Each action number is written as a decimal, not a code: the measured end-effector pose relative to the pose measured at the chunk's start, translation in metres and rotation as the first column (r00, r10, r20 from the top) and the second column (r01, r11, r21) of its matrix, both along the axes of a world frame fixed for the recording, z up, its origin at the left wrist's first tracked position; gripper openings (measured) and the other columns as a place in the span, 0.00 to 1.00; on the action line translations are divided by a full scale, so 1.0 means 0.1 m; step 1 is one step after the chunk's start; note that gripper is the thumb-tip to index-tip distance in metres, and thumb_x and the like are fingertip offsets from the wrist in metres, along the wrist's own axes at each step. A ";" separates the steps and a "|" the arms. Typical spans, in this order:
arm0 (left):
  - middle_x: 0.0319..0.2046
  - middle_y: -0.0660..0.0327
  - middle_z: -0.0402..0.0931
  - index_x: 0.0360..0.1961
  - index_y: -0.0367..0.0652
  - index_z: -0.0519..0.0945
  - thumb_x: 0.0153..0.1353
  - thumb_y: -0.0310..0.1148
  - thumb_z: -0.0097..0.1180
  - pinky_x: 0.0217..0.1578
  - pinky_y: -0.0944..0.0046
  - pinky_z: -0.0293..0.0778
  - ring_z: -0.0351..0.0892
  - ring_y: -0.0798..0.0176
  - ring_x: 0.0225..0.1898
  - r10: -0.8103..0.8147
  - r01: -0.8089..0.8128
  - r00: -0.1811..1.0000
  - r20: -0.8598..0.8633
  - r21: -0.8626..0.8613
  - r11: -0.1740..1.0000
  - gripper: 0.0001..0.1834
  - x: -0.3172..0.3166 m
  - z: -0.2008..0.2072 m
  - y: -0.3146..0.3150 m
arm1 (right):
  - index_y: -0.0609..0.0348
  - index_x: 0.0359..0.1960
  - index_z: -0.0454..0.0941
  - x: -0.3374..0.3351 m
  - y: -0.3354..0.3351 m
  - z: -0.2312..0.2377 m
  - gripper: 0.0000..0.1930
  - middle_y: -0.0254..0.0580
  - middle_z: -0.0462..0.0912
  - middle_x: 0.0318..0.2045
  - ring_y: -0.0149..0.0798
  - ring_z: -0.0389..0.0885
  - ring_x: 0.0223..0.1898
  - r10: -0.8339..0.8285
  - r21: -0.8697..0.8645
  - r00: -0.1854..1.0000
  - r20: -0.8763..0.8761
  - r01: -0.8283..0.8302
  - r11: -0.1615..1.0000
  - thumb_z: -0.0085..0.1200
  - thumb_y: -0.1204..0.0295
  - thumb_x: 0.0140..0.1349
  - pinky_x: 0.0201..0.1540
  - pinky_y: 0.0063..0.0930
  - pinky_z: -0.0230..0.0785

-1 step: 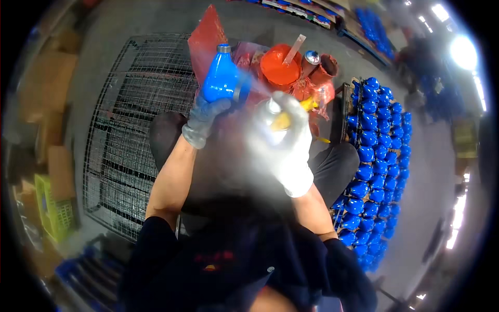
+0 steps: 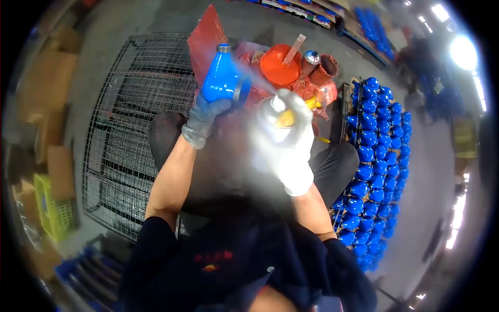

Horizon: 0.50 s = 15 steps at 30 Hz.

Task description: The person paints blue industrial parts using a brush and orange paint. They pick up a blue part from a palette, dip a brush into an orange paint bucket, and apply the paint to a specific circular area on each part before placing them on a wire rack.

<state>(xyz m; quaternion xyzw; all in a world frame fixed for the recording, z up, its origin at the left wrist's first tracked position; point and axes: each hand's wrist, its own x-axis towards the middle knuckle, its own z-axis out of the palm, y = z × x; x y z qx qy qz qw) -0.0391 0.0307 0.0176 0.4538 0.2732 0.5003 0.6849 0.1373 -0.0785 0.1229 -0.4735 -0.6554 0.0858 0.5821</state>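
Note:
A glossy blue, bottle-shaped part [image 2: 221,78] with threaded metal ends is gripped from below by my left hand [image 2: 204,118], in a grey glove. My right hand [image 2: 295,151], in a white glove, is wrapped round a spray can [image 2: 273,115] with a white nozzle. A pale streak of spray runs from the nozzle toward the blue part, and mist blurs the can's body and some of my fingers. Something yellow shows at the can beside my right fingers. The can and the part are apart.
Beyond my hands stand a red-orange tub [image 2: 280,65] with a flat stick [image 2: 294,49], another spray can [image 2: 311,58] and a reddish cup [image 2: 327,67]. Wire mesh racks [image 2: 130,130] lie at left. Several rows of blue parts [image 2: 366,154] fill a rack at right. A yellow-green crate [image 2: 52,208] stands far left.
My right hand and the spray can have shifted slightly to the right. My left hand and the blue part look still.

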 end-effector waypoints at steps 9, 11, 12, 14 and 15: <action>0.42 0.67 0.81 0.59 0.45 0.77 0.48 0.46 0.79 0.36 0.71 0.77 0.80 0.71 0.36 -0.029 0.028 0.999 0.019 0.055 0.998 0.39 0.08 0.10 0.00 | 0.60 0.58 0.71 -0.10 -0.09 0.02 0.34 0.46 0.77 0.44 0.43 0.82 0.42 0.107 -0.070 0.994 -0.014 -0.108 0.992 0.72 0.81 0.46 0.47 0.34 0.76; 0.42 0.67 0.81 0.60 0.44 0.76 0.49 0.45 0.78 0.36 0.71 0.77 0.80 0.70 0.37 -0.070 0.064 0.995 0.066 0.088 0.994 0.38 0.11 0.13 0.01 | 0.60 0.58 0.71 -0.08 -0.03 0.04 0.35 0.47 0.77 0.44 0.44 0.82 0.42 -0.036 0.020 0.998 0.043 0.035 0.999 0.73 0.80 0.46 0.47 0.35 0.76; 0.43 0.66 0.81 0.61 0.45 0.75 0.50 0.41 0.77 0.37 0.70 0.78 0.80 0.70 0.38 -0.060 0.057 0.998 0.032 0.080 0.995 0.37 0.09 0.09 0.02 | 0.60 0.59 0.71 -0.06 -0.03 -0.02 0.35 0.49 0.77 0.46 0.45 0.82 0.44 -0.069 -0.025 0.997 -0.033 0.068 0.997 0.73 0.80 0.46 0.47 0.35 0.76; 0.44 0.66 0.81 0.61 0.45 0.75 0.50 0.40 0.76 0.38 0.69 0.79 0.80 0.69 0.38 0.006 -0.008 0.999 0.032 0.072 0.997 0.37 0.13 0.11 -0.02 | 0.60 0.60 0.71 -0.04 -0.03 -0.13 0.36 0.51 0.77 0.47 0.45 0.82 0.46 -0.056 -0.044 0.992 -0.117 0.051 0.998 0.73 0.80 0.47 0.47 0.35 0.76; 0.45 0.66 0.80 0.62 0.45 0.74 0.50 0.38 0.76 0.39 0.68 0.79 0.80 0.69 0.39 0.070 -0.072 0.997 0.032 0.064 0.995 0.37 0.14 0.12 -0.03 | 0.60 0.60 0.71 -0.03 -0.05 -0.17 0.36 0.50 0.77 0.47 0.45 0.82 0.45 -0.035 -0.068 0.987 -0.155 0.024 0.997 0.73 0.80 0.47 0.47 0.35 0.76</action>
